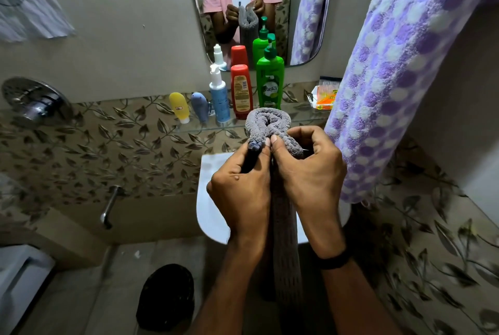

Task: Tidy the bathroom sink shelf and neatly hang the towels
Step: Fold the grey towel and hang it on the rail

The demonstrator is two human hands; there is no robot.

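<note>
A grey towel [268, 121] is bunched into a loop above the white sink [210, 199], and its long end hangs down between my arms. My left hand [240, 186] pinches its left edge, which has a dark blue trim. My right hand [307, 172] grips the right fold, thumb pressed against the left thumb. Behind them the glass shelf [302, 116] carries a green pump bottle [270, 81], a red bottle [241, 91], a white and blue spray bottle [218, 94], a yellow tube [179, 106] and a small blue tube [199, 105]. A purple and white towel [399, 78] hangs at the right.
An orange packet [325, 97] lies at the shelf's right end. A mirror [240, 8] is on the wall above. A chrome shower valve [35, 102] and a spout [110, 205] sit at left. A black bin [167, 297] stands on the floor, and a white cloth [29, 2] hangs top left.
</note>
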